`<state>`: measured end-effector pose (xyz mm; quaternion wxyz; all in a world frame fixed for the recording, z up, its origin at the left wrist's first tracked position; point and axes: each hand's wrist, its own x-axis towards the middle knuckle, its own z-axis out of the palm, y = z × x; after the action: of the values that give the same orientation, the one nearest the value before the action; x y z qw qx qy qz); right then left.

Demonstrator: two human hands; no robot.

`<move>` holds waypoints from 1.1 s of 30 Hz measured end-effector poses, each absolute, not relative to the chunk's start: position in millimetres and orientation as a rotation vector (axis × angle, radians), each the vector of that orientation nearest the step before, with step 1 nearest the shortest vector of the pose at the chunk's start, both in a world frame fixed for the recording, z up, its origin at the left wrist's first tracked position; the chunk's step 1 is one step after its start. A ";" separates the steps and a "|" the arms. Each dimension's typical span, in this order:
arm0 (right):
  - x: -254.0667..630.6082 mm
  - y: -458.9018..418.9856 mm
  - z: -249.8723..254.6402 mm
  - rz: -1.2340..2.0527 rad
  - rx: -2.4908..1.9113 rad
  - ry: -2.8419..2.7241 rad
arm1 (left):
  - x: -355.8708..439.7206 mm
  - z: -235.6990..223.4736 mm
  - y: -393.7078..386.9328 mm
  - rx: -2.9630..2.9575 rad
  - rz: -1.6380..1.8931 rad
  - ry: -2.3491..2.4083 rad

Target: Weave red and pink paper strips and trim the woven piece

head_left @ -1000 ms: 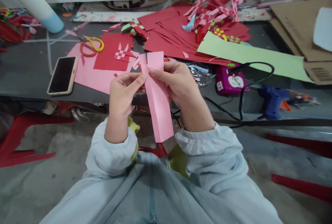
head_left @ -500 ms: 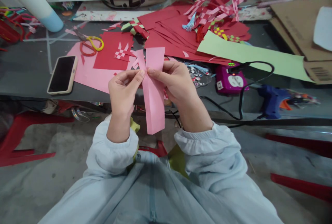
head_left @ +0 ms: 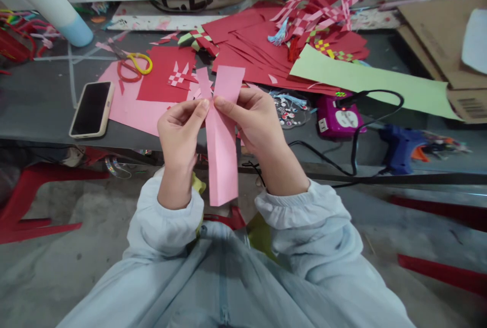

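A strip of pink paper (head_left: 224,166) is held up in front of the table edge, split lengthwise at its top into a narrow left part and a wider right part. A crease runs down its lower half. My left hand (head_left: 180,130) pinches the narrow part between thumb and fingers, just at the split. Opposite it, my right hand (head_left: 256,120) is closed on the wide part, thumb in front and fingers behind. Beyond the hands lie pink paper (head_left: 135,115), a red sheet (head_left: 162,82) and a small woven pink-and-white piece (head_left: 177,75).
Scissors (head_left: 133,67) and a phone (head_left: 92,110) lie at left, near a bottle (head_left: 68,19). Red sheets (head_left: 243,49) fill the back. A green paper strip (head_left: 373,82), a purple power adapter (head_left: 338,117) with a cord and a blue glue gun (head_left: 399,148) are at right.
The split in the pink paper has grown longer and its two top parts stand further apart. The strip's lower end has swung slightly left and toward me.
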<state>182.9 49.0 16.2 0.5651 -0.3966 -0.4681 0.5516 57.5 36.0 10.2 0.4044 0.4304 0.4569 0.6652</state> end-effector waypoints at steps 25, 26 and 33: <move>181.5 47.8 11.8 1.279 -0.891 -1.070 | 60.2 12.8 36.2 0.994 1.662 1.018; 181.0 47.8 11.5 1.273 -0.892 -1.068 | 60.4 13.1 36.0 0.986 1.658 1.024; 179.4 48.3 10.0 1.280 -0.900 -1.068 | 63.0 13.8 35.4 0.969 1.641 1.117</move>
<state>179.4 48.3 10.0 0.5837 -0.3858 -0.4578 0.5485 63.0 35.4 13.8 0.4495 0.3919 0.4517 0.6636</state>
